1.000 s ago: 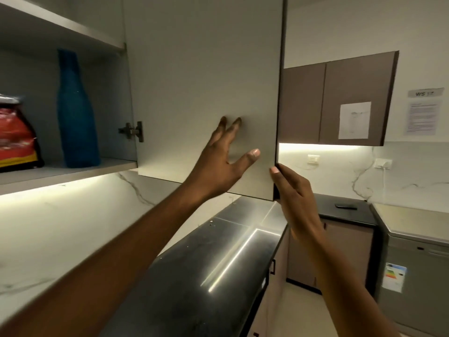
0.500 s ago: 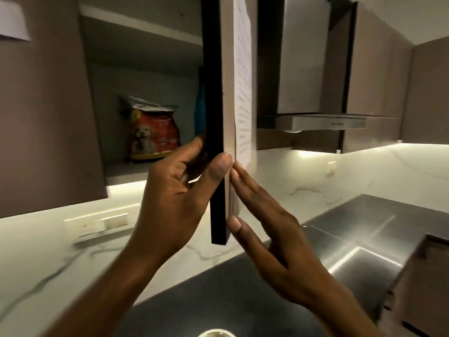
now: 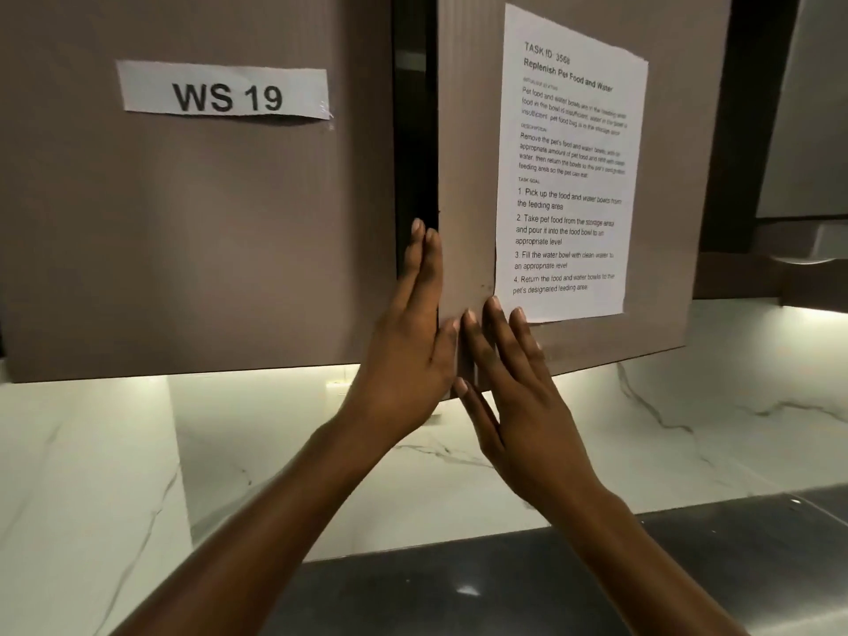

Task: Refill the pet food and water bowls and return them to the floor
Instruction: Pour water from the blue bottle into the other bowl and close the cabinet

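- Two brown wall cupboard doors fill the view: the left door shut, the right door ajar, with a dark gap between them.
- Below runs a pale marble wall, then the dark surface.
- A printed task sheet hangs on the right door; a "WS 19" label on the left.
- Left hand: grip spread flat, fingers straight along the right door's edge.
- Right hand: grip spread, fingertips on the door's face.
- No bowls or pet food in view.
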Action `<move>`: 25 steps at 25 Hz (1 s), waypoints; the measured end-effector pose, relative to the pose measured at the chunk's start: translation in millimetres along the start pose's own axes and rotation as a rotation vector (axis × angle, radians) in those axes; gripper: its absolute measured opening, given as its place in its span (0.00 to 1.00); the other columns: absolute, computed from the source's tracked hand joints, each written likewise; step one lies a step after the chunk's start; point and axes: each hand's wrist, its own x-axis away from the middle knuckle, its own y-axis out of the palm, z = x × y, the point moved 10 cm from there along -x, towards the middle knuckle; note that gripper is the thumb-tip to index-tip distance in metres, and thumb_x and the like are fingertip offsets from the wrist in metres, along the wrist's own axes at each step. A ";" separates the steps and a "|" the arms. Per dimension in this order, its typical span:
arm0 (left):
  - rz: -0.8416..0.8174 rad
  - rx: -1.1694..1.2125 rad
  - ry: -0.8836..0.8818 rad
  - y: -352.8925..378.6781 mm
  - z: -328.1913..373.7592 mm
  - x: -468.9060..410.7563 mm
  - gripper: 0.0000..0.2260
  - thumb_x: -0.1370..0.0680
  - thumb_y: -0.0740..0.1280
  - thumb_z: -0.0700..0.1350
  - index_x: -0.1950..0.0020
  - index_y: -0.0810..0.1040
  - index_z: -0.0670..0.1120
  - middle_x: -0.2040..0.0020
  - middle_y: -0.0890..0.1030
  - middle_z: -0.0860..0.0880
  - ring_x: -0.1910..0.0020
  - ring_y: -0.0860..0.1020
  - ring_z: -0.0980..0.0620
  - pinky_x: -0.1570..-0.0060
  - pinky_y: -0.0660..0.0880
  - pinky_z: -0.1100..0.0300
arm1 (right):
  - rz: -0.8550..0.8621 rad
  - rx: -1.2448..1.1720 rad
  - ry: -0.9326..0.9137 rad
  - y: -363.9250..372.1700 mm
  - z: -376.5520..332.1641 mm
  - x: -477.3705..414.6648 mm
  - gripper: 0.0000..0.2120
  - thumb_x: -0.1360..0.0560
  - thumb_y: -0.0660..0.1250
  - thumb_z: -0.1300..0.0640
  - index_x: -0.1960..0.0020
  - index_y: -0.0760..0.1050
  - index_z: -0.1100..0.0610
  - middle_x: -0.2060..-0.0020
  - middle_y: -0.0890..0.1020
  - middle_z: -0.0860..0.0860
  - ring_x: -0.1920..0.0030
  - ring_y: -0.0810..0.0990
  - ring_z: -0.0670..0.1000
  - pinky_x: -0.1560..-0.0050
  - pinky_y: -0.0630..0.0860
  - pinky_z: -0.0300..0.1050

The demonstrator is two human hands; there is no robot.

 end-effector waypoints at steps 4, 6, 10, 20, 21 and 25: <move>-0.066 -0.313 0.076 26.5 -20.1 -11.8 0.37 0.12 0.60 0.46 0.14 0.34 0.48 0.17 0.26 0.52 0.15 0.31 0.52 0.15 0.56 0.56 | 0.002 -0.003 0.005 32.0 5.3 -16.3 0.32 0.11 0.58 0.45 0.11 0.50 0.48 0.11 0.47 0.49 0.12 0.42 0.53 0.14 0.55 0.63; -0.134 -0.453 0.071 38.3 -33.9 -18.1 0.36 0.11 0.59 0.48 0.13 0.37 0.46 0.16 0.27 0.50 0.17 0.28 0.49 0.13 0.51 0.48 | -0.011 0.009 0.008 43.6 7.6 -22.6 0.31 0.11 0.57 0.46 0.11 0.51 0.50 0.11 0.48 0.50 0.12 0.43 0.55 0.15 0.56 0.64; -0.214 -0.648 0.062 44.4 -62.8 -28.0 0.35 0.11 0.54 0.54 0.13 0.35 0.44 0.16 0.28 0.46 0.18 0.27 0.47 0.15 0.37 0.49 | -0.033 0.058 0.003 62.1 9.8 -35.2 0.32 0.11 0.58 0.47 0.11 0.51 0.50 0.11 0.47 0.51 0.12 0.44 0.58 0.14 0.55 0.64; -0.241 -0.800 0.080 58.1 -95.3 -37.2 0.36 0.12 0.50 0.57 0.13 0.38 0.41 0.11 0.37 0.42 0.12 0.38 0.43 0.13 0.42 0.43 | -0.036 0.133 0.036 88.0 14.4 -54.6 0.32 0.12 0.61 0.50 0.12 0.53 0.54 0.12 0.52 0.55 0.12 0.49 0.63 0.17 0.59 0.69; -0.232 -0.794 0.087 57.5 -94.4 -37.8 0.35 0.12 0.51 0.57 0.13 0.39 0.40 0.11 0.38 0.41 0.12 0.39 0.43 0.13 0.41 0.44 | -0.041 0.131 0.036 87.9 13.9 -54.2 0.33 0.12 0.61 0.50 0.12 0.53 0.54 0.12 0.53 0.55 0.13 0.49 0.64 0.17 0.59 0.69; -0.197 -0.735 0.102 47.1 -80.6 -39.5 0.31 0.11 0.49 0.52 0.12 0.43 0.40 0.11 0.43 0.40 0.11 0.43 0.42 0.14 0.41 0.45 | -0.022 0.085 0.008 76.1 11.4 -60.2 0.32 0.13 0.62 0.51 0.13 0.58 0.56 0.13 0.57 0.59 0.13 0.54 0.66 0.18 0.62 0.70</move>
